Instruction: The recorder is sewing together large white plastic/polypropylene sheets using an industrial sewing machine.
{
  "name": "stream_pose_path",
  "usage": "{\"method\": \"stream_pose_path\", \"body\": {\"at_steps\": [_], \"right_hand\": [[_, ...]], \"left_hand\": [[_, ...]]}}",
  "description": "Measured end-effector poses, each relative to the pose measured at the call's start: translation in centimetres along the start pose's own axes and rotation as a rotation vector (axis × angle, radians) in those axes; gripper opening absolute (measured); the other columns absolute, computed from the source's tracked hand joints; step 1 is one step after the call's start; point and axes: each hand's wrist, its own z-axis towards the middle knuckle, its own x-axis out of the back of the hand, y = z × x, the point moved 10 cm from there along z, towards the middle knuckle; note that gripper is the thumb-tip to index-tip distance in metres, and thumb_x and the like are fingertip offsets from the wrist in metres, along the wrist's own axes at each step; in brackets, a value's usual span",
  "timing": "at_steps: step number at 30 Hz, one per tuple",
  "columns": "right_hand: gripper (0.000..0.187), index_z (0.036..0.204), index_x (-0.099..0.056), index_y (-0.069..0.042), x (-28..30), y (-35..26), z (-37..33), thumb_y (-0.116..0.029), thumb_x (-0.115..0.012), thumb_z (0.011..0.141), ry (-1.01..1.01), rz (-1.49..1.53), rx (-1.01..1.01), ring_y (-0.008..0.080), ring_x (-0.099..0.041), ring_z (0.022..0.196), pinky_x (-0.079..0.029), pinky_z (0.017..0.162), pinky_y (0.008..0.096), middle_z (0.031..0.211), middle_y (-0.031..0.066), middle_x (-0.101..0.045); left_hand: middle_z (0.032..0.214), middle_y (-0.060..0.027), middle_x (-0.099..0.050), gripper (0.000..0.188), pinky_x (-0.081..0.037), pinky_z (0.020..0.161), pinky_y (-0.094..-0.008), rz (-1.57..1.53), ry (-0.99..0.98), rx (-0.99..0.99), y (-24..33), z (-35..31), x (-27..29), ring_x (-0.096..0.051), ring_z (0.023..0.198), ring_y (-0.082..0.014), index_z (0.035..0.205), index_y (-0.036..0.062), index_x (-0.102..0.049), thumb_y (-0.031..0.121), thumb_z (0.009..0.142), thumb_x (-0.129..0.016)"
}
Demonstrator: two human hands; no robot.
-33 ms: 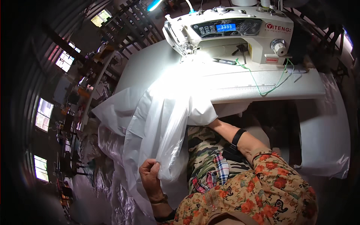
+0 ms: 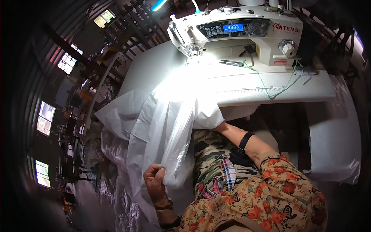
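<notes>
White plastic-looking sheeting point(image 2: 145, 133) hangs in long folds from the sewing machine's bed toward my lap. At its lower edge, my left hand point(image 2: 155, 181) is closed, pinching the sheeting between thumb and fingers. My right forearm point(image 2: 249, 143) reaches up under the sheeting at the table's front edge; the hand itself is covered by it. The white sewing machine point(image 2: 232, 33) stands above, its lamp glaring over the needle area, so the material there is washed out.
Dark-handled snips point(image 2: 232, 63) lie on the machine bed, with a loose green thread point(image 2: 266, 89) trailing over the front edge. More clear sheeting point(image 2: 334, 135) hangs at the right. A long table point(image 2: 98, 96) with clutter stands at the left.
</notes>
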Motion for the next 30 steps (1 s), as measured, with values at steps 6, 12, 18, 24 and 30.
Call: {"method": "stream_pose_path", "body": {"at_steps": [6,12,18,24,30], "right_hand": [[0.025,0.107,-0.062,0.000,2.8,0.2,0.8,-0.016,-0.053,0.090,0.148,0.314,0.124,0.0373,-0.062,0.093,-0.051,0.085,0.0458,0.102,0.0199,-0.062],[0.025,0.106,-0.062,0.000,0.1,2.6,-0.6,-0.016,-0.056,0.088,-0.024,0.439,-0.004,0.0397,-0.060,0.097,-0.049,0.088,0.0471,0.105,0.0215,-0.062],[0.025,0.106,-0.062,0.000,-5.1,6.4,-3.9,-0.017,-0.059,0.086,-0.358,0.492,-0.297,0.0420,-0.059,0.101,-0.047,0.090,0.0483,0.108,0.0230,-0.061],[0.026,0.105,-0.062,-0.001,-6.2,9.7,-12.9,-0.017,-0.062,0.085,-0.875,0.327,-0.642,0.0444,-0.057,0.105,-0.046,0.093,0.0496,0.110,0.0246,-0.061],[0.016,0.073,-0.063,-0.006,8.4,6.8,-11.3,-0.018,-0.072,0.077,-0.549,0.224,-0.568,0.0338,-0.048,0.095,-0.037,0.089,0.0443,0.093,0.0125,-0.052]], "left_hand": [[0.076,-0.0011,-0.064,0.008,-0.044,0.066,-0.0198,0.011,0.015,-0.001,-0.4,-0.3,0.2,-0.056,0.066,-0.0064,0.087,-0.0029,-0.064,0.005,0.086,-0.062],[0.076,-0.0009,-0.064,0.009,-0.045,0.066,-0.0199,-0.002,-0.017,0.024,-0.7,-0.2,-0.2,-0.056,0.067,-0.0060,0.088,-0.0030,-0.064,0.005,0.086,-0.062],[0.076,-0.0004,-0.064,0.008,-0.045,0.066,-0.0200,0.007,-0.010,0.032,-0.6,-0.3,-0.4,-0.056,0.067,-0.0058,0.088,-0.0028,-0.065,0.005,0.086,-0.061],[0.076,0.0002,-0.062,0.008,-0.044,0.067,-0.0199,0.042,0.048,0.006,0.0,-0.3,0.2,-0.055,0.067,-0.0057,0.087,-0.0025,-0.065,0.005,0.086,-0.062],[0.077,0.0009,-0.061,0.008,-0.042,0.068,-0.0192,0.063,0.040,-0.001,0.9,-0.4,-0.4,-0.054,0.069,-0.0056,0.086,-0.0015,-0.064,0.006,0.085,-0.063]]}}
